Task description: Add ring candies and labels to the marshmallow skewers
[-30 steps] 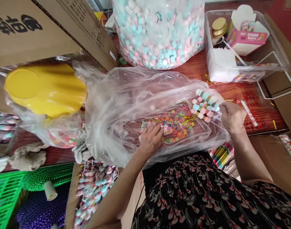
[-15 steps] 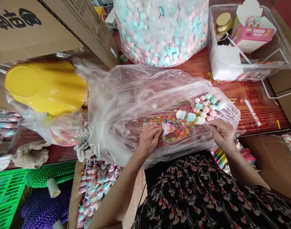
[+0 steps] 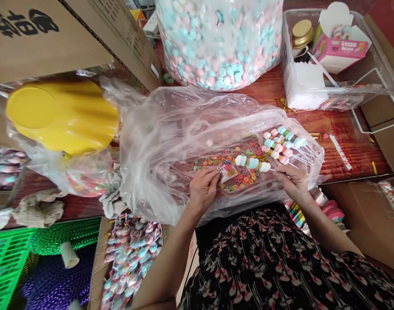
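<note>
My left hand (image 3: 203, 186) pinches a small clear bag with a colourful printed front (image 3: 228, 169). Between the fingers of my right hand (image 3: 291, 177) is the white stick of a marshmallow skewer (image 3: 252, 163), its white, blue and green pieces pointing left at the bag's near end. The two almost meet; whether the tip is inside the bag I cannot tell. Just beyond my right hand lies a pile of similar skewers (image 3: 282, 143) in pink, blue and green. Loose ring-shaped candies (image 3: 245, 178) are scattered under both hands on a clear plastic sheet (image 3: 171, 129).
A big clear bag of pink and blue candies (image 3: 219, 51) stands at the back. To its right is a clear plastic bin (image 3: 342, 92); at left, a yellow tub (image 3: 64, 116) and a cardboard box (image 3: 96, 38). Below the table edge, a carton holds wrapped skewers (image 3: 132, 254).
My right hand has brought the skewer slightly left, closer to the small bag. The bag has tilted in my left hand, which stays in nearly the same place.
</note>
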Demonstrator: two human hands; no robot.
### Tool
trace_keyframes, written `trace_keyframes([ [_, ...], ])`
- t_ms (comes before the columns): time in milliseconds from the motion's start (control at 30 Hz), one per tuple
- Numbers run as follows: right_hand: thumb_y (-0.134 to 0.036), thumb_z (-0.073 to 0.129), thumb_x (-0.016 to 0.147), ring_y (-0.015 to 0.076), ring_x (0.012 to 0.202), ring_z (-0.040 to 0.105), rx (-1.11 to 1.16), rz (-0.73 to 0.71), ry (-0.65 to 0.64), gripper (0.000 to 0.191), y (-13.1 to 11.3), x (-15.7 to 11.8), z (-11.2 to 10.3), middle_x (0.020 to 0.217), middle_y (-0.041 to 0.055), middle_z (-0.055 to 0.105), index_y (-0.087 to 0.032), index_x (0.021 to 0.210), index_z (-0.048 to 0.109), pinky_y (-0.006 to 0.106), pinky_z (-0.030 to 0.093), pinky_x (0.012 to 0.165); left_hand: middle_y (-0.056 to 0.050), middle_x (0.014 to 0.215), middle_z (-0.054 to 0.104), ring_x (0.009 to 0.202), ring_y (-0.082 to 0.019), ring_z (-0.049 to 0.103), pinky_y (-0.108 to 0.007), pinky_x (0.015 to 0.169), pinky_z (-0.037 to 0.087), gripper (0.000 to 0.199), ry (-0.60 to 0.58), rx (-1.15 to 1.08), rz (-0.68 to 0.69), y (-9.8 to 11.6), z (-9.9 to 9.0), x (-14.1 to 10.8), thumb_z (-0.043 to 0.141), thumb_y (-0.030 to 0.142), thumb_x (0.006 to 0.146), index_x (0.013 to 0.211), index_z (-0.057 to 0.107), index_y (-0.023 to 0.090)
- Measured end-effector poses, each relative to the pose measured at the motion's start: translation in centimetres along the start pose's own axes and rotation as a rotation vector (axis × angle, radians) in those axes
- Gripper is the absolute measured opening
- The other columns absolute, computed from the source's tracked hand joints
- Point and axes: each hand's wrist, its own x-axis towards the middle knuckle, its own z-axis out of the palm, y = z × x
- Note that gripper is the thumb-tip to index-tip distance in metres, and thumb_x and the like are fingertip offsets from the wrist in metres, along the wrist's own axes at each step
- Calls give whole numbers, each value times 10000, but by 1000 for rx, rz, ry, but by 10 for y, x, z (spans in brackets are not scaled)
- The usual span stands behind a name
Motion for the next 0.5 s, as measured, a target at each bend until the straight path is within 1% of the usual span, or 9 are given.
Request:
trace_keyframes([
  [67, -253, 647, 871, 152, 659, 674, 10, 26, -14, 106, -1, 0, 1, 737, -19, 734, -234, 847, 748, 271, 534, 654, -78, 1008, 722, 958, -221, 637, -382, 871, 526, 205, -46, 61, 0, 1, 0, 1, 547, 253, 941, 1000, 739, 216],
  [133, -253, 647, 871, 148, 641, 663, 13, 41, -20, 107, -1, 1, 1, 718, -22, 726, -232, 838, 747, 266, 525, 640, -96, 1057, 712, 1013, -245, 619, -408, 907, 506, 214, -110, 141, 34, 3, 0, 2, 555, 232, 928, 1042, 735, 216],
  [167, -253, 648, 872, 144, 633, 658, 15, 40, -27, 106, -1, 1, 2, 712, -24, 722, -233, 837, 746, 263, 520, 635, -99, 1061, 709, 1020, -248, 613, -410, 911, 501, 217, -117, 156, 39, 3, 1, 2, 556, 223, 925, 1047, 735, 216],
  [233, -254, 643, 880, 142, 631, 653, 16, 27, -57, 111, -1, 1, 3, 712, -26, 719, -238, 843, 745, 261, 515, 633, -89, 1025, 708, 981, -231, 618, -389, 888, 504, 200, -72, 114, 4, 3, 1, 3, 551, 230, 931, 998, 739, 216],
  [300, -258, 636, 887, 146, 644, 658, 12, 4, -91, 116, 0, 1, 4, 727, -22, 723, -242, 858, 747, 263, 516, 636, -66, 942, 701, 899, -200, 624, -355, 837, 513, 192, -3, 9, -66, 1, 2, 4, 556, 267, 938, 905, 737, 211],
  [400, -255, 637, 885, 156, 678, 677, 5, -30, -129, 112, 0, 3, 6, 761, -10, 738, -242, 886, 749, 271, 528, 654, -39, 797, 662, 795, -175, 606, -323, 762, 502, 189, 69, -97, -139, 0, 0, 6, 626, 308, 901, 769, 700, 196],
  [467, -259, 639, 882, 155, 673, 675, -6, -38, -137, 112, 0, 6, 7, 760, -8, 737, -240, 889, 748, 271, 527, 645, -35, 743, 638, 766, -179, 583, -321, 735, 482, 200, 70, -59, -130, 1, -2, 6, 663, 316, 876, 720, 677, 192],
  [500, -263, 638, 882, 153, 661, 669, -11, -35, -133, 113, 0, 8, 6, 751, -9, 733, -238, 884, 748, 268, 524, 634, -39, 742, 636, 764, -183, 576, -323, 731, 472, 201, 40, -17, -111, 2, -4, 6, 665, 319, 876, 721, 678, 191],
])
